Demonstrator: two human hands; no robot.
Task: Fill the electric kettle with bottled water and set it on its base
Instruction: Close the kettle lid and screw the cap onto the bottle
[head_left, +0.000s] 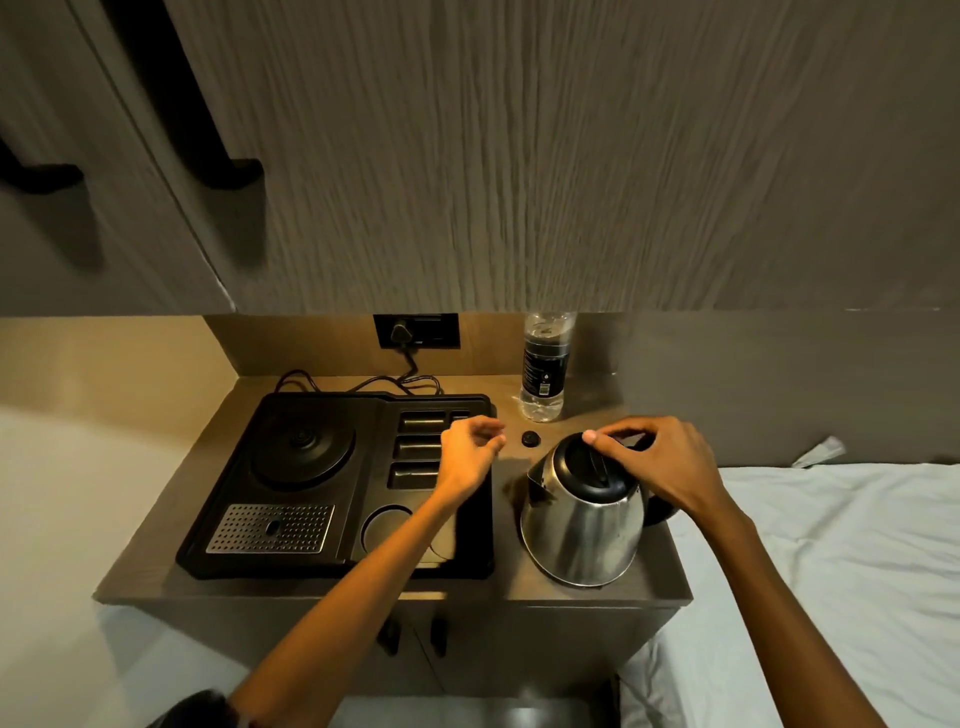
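A steel electric kettle (582, 535) with a black lid (589, 467) stands on the wooden counter, right of the black tray. My right hand (660, 462) rests over the lid and the handle side, its fingertips touching the lid's top. My left hand (470, 454) hovers above the tray's right edge, fingers loosely curled and holding nothing. The round kettle base (304, 447) sits in the tray's back left corner. A clear water bottle (544, 366) with a dark label stands at the back, uncapped. Its small black cap (530, 439) lies on the counter between my hands.
The black tray (223, 525) holds a perforated metal drip grid (270, 527), sachet slots (415, 449) and a round cup recess (384, 525). A cord runs from the base to a wall socket (415, 331). White bedding (831, 571) lies to the right. A wooden cabinet overhangs the counter.
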